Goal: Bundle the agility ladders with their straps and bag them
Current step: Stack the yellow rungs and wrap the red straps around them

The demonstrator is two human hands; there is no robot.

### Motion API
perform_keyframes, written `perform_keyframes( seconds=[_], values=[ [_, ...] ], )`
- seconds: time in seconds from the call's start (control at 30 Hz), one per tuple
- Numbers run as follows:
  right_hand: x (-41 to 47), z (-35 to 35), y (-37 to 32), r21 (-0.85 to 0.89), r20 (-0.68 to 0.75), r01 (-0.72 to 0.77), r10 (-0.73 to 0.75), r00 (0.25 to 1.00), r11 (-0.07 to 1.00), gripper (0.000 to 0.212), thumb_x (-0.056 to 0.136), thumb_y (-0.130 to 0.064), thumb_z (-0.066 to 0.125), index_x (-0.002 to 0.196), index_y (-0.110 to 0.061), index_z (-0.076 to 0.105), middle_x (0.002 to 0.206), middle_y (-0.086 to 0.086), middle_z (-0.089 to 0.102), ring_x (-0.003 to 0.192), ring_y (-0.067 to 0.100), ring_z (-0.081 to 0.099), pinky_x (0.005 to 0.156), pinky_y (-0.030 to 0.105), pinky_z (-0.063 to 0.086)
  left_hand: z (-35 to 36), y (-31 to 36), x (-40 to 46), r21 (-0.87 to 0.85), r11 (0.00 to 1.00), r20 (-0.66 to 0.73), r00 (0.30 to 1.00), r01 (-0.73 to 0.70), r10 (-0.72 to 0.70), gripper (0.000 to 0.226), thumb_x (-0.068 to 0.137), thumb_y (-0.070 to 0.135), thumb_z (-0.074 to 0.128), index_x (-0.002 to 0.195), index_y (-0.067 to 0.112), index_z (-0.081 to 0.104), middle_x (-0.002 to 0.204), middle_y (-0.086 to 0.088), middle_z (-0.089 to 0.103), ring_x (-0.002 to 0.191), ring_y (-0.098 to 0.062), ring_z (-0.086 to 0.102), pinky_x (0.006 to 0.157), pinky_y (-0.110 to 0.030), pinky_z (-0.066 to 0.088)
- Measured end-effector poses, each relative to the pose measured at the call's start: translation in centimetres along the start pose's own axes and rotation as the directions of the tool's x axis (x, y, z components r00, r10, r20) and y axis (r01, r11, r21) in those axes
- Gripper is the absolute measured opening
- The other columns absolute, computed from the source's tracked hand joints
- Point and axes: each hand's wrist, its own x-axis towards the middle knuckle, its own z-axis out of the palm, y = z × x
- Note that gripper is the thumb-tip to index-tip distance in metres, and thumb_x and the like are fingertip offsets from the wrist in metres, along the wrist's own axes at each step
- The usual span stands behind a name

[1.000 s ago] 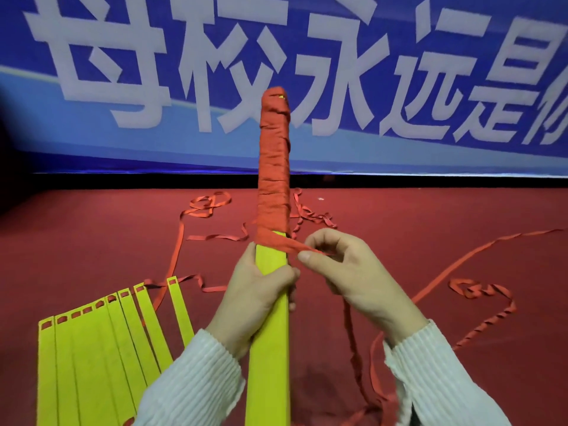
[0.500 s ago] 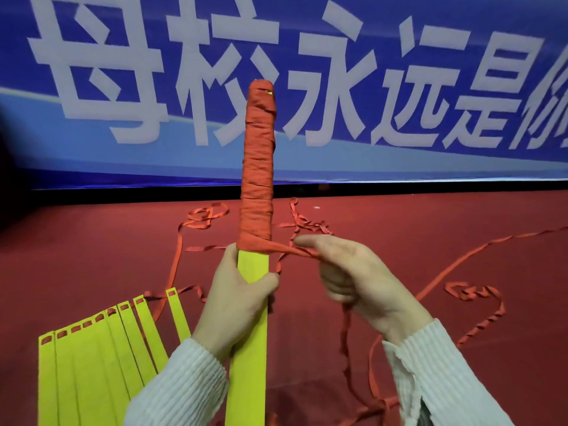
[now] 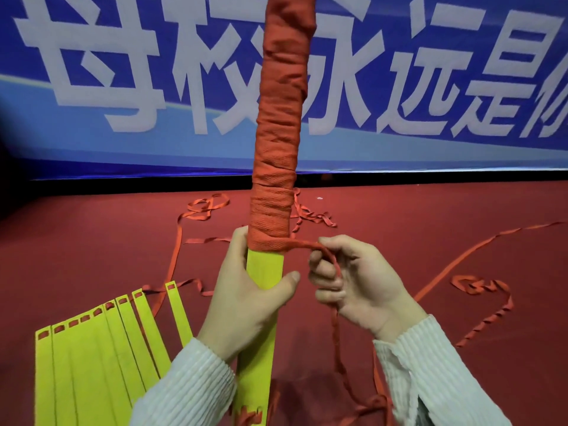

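Note:
A stack of yellow ladder rungs [image 3: 262,272] stands upright in front of me, its upper part wound tightly in red strap [image 3: 281,118]. My left hand [image 3: 246,299] grips the bare yellow part just below the wrapping. My right hand [image 3: 353,284] sits right beside it, fingers curled round the loose red strap that leaves the lowest turn and hangs down past my wrist. A second set of yellow rungs [image 3: 101,348] lies fanned out on the red floor at lower left.
Loose red strap [image 3: 479,290] trails in loops across the red floor [image 3: 92,241] to the right and behind the bundle. A blue banner [image 3: 123,87] with white characters covers the wall ahead. White ribbed sleeves cover both forearms.
The bundle has come closer and higher in view. My right hand dropped lower and curled its fingers round the strap, pulling it down from the lowest turn.

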Motion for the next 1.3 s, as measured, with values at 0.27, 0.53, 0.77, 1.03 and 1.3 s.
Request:
perform_keyframes(
  seconds=[0.27,0.53,0.77,1.03,1.3],
  values=[
    [-0.7,-0.7,-0.7,-0.360,0.083,0.224,-0.208,0.975,0.906,0.027,0.101,0.006,0.042,0.099,-0.016,0.058,0.079,0.012,0.061,0.043,0.006,0.034,0.035,0.014,0.022,-0.7,-0.5,0.8,0.047,0.999,-0.057,0.998,-0.011,0.014,0.044,0.073,0.023,0.083,0.108,0.021,0.056,0.085,0.014,0.063,0.074,-0.004,0.058,0.071,-0.019,0.048],
    [-2.3,0.0,-0.5,-0.741,0.189,0.277,-0.205,0.960,0.612,0.030,0.082,0.012,0.055,0.094,-0.015,0.061,0.081,0.008,0.057,0.052,0.014,0.044,0.049,0.023,0.039,-1.3,0.3,-0.2,0.083,0.997,-0.102,0.995,-0.003,0.012,0.042,0.074,0.014,0.085,0.104,0.021,0.056,0.092,-0.003,0.069,0.078,-0.013,0.064,0.075,-0.032,0.054],
    [-1.4,-1.8,0.5,-0.976,0.134,0.211,-0.591,0.795,0.062,0.022,0.075,-0.005,0.050,0.073,-0.023,0.063,0.076,0.001,0.061,0.073,0.016,0.055,0.071,0.038,0.046,-1.0,0.9,-1.2,0.189,0.982,0.019,1.000,-0.002,-0.001,0.050,0.076,0.010,0.089,0.112,0.027,0.059,0.096,0.011,0.070,0.087,-0.010,0.066,0.079,-0.022,0.051],
    [-3.5,-0.3,-0.3,-0.493,0.000,0.321,-0.369,0.929,0.809,0.015,0.086,-0.025,0.061,0.096,-0.014,0.063,0.063,-0.006,0.038,0.049,0.009,0.028,0.043,0.020,0.022,-0.7,0.8,-1.1,0.278,0.961,-0.068,0.998,0.015,0.004,0.046,0.077,0.023,0.086,0.111,0.032,0.057,0.094,0.025,0.067,0.079,-0.005,0.063,0.072,-0.023,0.049],
    [-2.3,0.4,0.2,-0.700,0.096,0.492,-0.614,0.783,0.518,0.013,0.098,-0.010,0.068,0.100,-0.018,0.079,0.063,-0.014,0.059,0.053,0.000,0.048,0.055,0.010,0.036,-1.4,0.5,-1.1,0.350,0.935,-0.103,0.994,0.058,-0.023,0.051,0.076,0.028,0.084,0.117,0.036,0.054,0.091,0.023,0.068,0.088,0.005,0.063,0.070,-0.010,0.044]
  ],
)
